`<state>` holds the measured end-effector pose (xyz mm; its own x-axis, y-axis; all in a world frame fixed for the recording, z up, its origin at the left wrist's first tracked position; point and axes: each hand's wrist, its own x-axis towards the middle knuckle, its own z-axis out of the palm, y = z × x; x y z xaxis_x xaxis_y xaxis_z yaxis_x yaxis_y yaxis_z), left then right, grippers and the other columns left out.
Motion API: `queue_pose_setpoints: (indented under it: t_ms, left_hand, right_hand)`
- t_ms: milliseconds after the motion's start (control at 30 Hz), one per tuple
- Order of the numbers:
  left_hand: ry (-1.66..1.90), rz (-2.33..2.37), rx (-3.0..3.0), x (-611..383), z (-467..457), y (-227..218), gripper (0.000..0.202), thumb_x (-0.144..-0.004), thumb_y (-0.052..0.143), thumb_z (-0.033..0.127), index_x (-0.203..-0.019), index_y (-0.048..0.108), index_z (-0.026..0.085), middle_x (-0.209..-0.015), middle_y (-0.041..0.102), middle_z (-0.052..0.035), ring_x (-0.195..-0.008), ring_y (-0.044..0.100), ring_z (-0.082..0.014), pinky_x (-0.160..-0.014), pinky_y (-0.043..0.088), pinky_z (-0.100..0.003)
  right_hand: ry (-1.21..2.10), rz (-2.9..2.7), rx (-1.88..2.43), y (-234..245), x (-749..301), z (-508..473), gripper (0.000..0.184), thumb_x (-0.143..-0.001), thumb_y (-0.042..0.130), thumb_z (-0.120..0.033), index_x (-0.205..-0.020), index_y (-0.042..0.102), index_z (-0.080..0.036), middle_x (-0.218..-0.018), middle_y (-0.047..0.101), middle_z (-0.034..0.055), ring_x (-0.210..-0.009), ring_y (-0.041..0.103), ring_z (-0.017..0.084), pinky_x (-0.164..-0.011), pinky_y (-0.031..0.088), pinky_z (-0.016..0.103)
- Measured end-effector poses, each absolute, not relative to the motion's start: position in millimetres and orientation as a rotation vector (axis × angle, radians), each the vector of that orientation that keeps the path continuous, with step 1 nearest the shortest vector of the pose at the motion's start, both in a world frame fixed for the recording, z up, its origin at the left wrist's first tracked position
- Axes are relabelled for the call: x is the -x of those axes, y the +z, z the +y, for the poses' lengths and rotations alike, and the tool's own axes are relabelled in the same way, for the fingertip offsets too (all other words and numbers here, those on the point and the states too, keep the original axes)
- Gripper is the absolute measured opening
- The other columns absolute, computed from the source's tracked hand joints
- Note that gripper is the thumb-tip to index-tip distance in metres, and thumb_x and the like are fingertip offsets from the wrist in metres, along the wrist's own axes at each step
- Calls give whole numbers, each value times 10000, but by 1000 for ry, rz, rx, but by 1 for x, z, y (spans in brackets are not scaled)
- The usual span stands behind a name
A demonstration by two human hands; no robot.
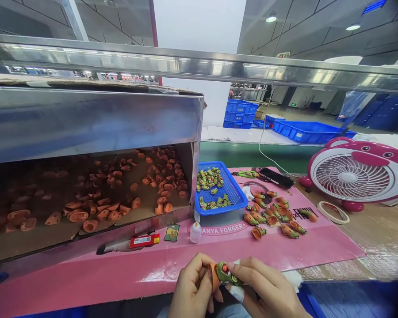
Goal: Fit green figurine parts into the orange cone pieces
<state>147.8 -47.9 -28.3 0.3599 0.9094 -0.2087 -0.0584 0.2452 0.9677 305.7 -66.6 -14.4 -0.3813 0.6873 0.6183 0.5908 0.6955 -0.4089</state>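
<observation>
Left hand [192, 287]: pinches the orange side of a small green-and-orange figurine [223, 274].
Right hand [265, 287]: holds the figurine's green side, a white bandage [237, 293] on one finger, a white cloth [293, 279] just beside it.
Pink mat [86, 282]: bears a small glue bottle [195, 232] and loose orange-and-green figurine pieces [272, 216].
Blue plastic basket [222, 187]: holds green figurines.
Steel-fronted cardboard bin [86, 128]: holds scattered orange pieces [119, 203].
Farther right: a pink desk fan [350, 174], blue crates [240, 114].

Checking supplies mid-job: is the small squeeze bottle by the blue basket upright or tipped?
Upright: the small squeeze bottle stands on its base on the pink mat, nozzle up, below the blue basket.
</observation>
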Motion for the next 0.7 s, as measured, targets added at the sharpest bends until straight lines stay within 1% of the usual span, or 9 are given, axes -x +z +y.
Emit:
queue_pose_setpoints:
  t_ms: [167,367,467,567,700]
  left_hand:
    - [831,962,-1143,-147,-47,-31,329,-763,407,475,-730,447,149,-495,490,8,-366,322,-55,-371,213,-173]
    - [828,989,-1233,-146,-46,-34,339,-771,386,475,-736,462,147,-497,482,4,-390,352,-76,-384,260,-187]
    - [816,979,-1216,-146,-46,-33,332,-776,383,464,-741,458,143,-506,490,0,-386,346,-70,-384,250,-181]
    - [809,961,-1177,-146,-46,-31,332,-774,387,463,-745,453,139,-512,496,-1,-376,332,-60,-380,227,-176]
    - [799,963,-1160,-146,-46,-29,333,-775,386,467,-751,452,141,-504,499,5,-368,328,-56,-384,217,-179]
  right_hand:
    - [103,-2162,985,-15,-306,-67,379,-751,407,-22,-1103,437,-159,-808,568,85,-683,537,143,-567,462,218]
    - [63,-2130,1010,-16,-305,-69,340,-770,402,-47,-1083,461,-166,-800,579,79,-678,554,143,-566,467,216]
    - [79,-2070,1027,-15,-306,-70,293,-779,425,-78,-1049,485,-173,-797,581,70,-669,563,136,-564,472,201]
    - [126,-2010,1030,-14,-306,-69,265,-796,412,-92,-1035,489,-179,-799,574,69,-687,560,128,-586,468,191]
    - [193,-2039,987,-12,-306,-68,280,-784,417,-59,-1040,485,-151,-813,562,83,-715,551,134,-596,466,198]
